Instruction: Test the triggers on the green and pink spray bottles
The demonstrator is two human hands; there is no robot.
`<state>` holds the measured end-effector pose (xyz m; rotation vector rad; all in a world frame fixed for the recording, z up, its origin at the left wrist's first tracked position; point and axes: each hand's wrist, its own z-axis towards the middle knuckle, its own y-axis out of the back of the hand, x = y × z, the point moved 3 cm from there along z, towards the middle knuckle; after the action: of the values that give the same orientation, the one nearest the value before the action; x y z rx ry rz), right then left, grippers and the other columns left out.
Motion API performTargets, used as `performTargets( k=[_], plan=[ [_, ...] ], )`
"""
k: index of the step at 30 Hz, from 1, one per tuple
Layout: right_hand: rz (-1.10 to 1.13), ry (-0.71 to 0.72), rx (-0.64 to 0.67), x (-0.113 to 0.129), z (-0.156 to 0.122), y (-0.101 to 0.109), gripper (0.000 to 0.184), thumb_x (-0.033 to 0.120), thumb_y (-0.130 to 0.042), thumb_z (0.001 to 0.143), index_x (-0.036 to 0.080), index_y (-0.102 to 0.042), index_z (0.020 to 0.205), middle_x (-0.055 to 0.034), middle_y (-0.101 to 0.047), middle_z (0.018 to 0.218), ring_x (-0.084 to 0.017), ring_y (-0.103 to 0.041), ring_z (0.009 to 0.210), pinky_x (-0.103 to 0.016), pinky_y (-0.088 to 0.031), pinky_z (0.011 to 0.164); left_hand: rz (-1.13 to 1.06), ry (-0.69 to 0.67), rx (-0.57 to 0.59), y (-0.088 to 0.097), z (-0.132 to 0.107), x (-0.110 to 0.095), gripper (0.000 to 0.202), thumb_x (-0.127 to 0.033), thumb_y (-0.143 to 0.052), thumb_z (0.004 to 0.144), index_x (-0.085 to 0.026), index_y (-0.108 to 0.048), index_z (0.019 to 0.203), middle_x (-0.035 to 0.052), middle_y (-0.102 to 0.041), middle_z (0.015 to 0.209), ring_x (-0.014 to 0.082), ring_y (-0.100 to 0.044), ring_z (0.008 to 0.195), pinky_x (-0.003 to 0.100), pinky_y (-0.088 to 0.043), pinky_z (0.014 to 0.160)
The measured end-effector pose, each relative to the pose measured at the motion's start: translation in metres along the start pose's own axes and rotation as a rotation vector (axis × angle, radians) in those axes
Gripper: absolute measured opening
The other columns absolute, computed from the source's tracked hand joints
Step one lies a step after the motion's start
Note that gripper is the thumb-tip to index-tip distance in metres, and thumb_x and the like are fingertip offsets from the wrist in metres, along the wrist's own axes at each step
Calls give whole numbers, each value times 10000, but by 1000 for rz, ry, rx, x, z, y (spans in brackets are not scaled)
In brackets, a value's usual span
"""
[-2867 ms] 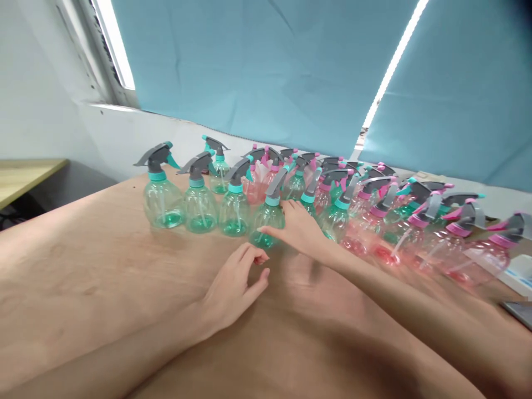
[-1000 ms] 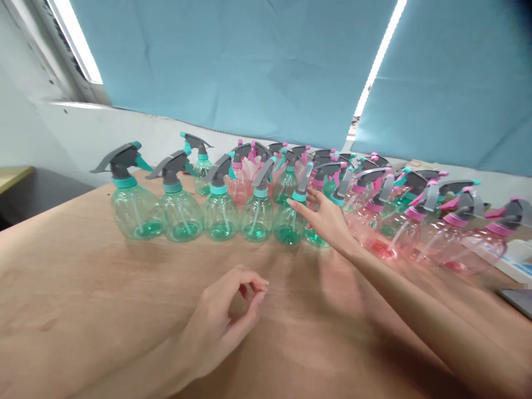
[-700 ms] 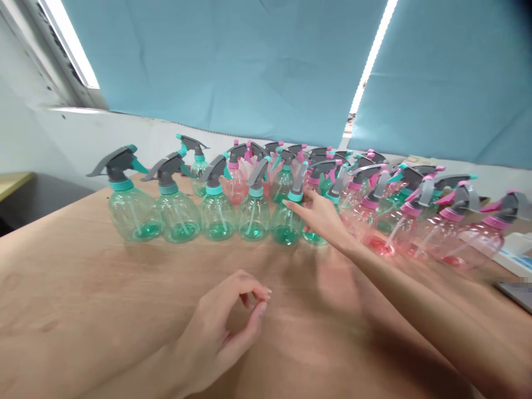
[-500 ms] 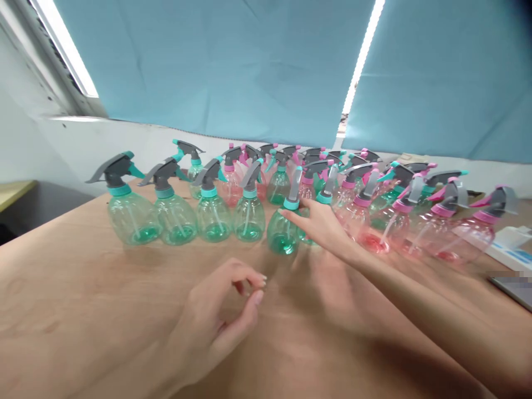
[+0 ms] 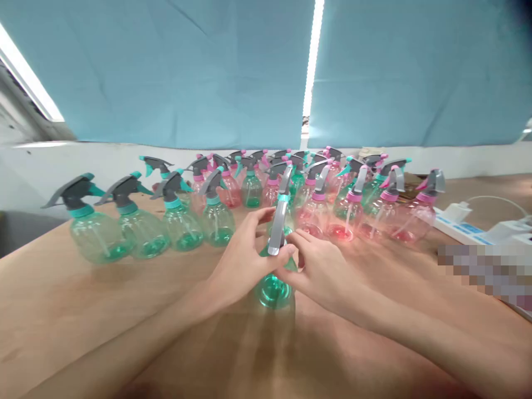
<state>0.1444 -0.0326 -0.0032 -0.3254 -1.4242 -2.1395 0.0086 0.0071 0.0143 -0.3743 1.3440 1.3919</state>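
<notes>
A green spray bottle (image 5: 274, 292) with a grey trigger head stands in front of me on the table, away from the row. My left hand (image 5: 245, 257) curls round its neck from the left, thumb across the front below the grey lever. From the right, my right hand (image 5: 326, 271) grips the same bottle just under the head, its fingers partly hidden behind it. The collar is covered by my fingers. Directly behind stands another green bottle, of which the turquoise collar (image 5: 284, 197) and grey lever show.
Several green spray bottles (image 5: 147, 235) line up at left, several pink ones (image 5: 343, 228) at right, with mixed rows behind. A white power strip (image 5: 467, 230) with plugs and a cable lies at the right edge of the wooden table (image 5: 166, 321). Blue sheeting (image 5: 199, 72) covers the back.
The green bottle that my right hand held in the front row has come toward me. My left hand has moved up and closed on it too. The view has shifted right.
</notes>
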Motion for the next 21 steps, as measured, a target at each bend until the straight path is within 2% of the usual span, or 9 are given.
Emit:
performTargets(
  k=[3,5,9,13,15,18,21],
  plan=[
    [-50,73,-94,-8,-10,5,200,322,-648,744,208,-499,674,16,-540,668,-146,-508,568,-274,-305,507,-26,-62,-16,-19,6,-14,468,-330,-648,833,-199,-478,1249,89,-606,1187,240,-634,998,387,-528,848],
    [-90,146,-140,-14,-15,5,198,363,-643,770,199,-539,732,-8,-563,709,-172,-536,618,-291,-346,536,-82,-92,8,-29,9,-18,386,-302,-621,852,-190,-495,1200,74,-624,1123,220,-642,945,355,-534,802],
    [-45,226,-174,-25,-17,5,255,398,-640,802,171,-561,888,-59,-608,836,-223,-581,756,-347,-440,649,-154,-109,72,-41,15,-20,302,-278,-577,886,-187,-510,1166,58,-624,1061,230,-636,991,363,-526,838],
    [142,230,-47,-38,-16,3,385,510,-668,806,169,-536,926,-83,-615,929,-239,-585,851,-389,-483,748,-133,-118,128,-43,18,-18,256,-261,-526,910,-178,-529,1152,64,-602,1074,243,-622,1005,403,-509,874],
    [196,275,54,-46,-17,1,494,583,-663,797,161,-541,1022,-102,-626,1012,-263,-581,942,-434,-478,838,-150,-150,143,-40,18,-16,261,-250,-502,912,-176,-526,1161,60,-591,1045,256,-602,1048,409,-496,889],
    [209,331,189,-65,-20,-7,658,632,-596,832,166,-471,1280,-136,-600,1223,-302,-532,1137,-503,-408,986,-131,-180,115,-32,19,-10,248,-212,-487,891,-183,-536,1132,37,-578,971,251,-580,1067,384,-480,881],
    [178,277,308,-89,-21,-18,668,645,-518,874,171,-468,1343,-162,-517,1386,-314,-481,1254,-509,-376,1049,-42,-173,55,-23,21,-2,256,-176,-481,870,-205,-546,1115,20,-579,990,200,-587,946,339,-469,818]
  ],
)
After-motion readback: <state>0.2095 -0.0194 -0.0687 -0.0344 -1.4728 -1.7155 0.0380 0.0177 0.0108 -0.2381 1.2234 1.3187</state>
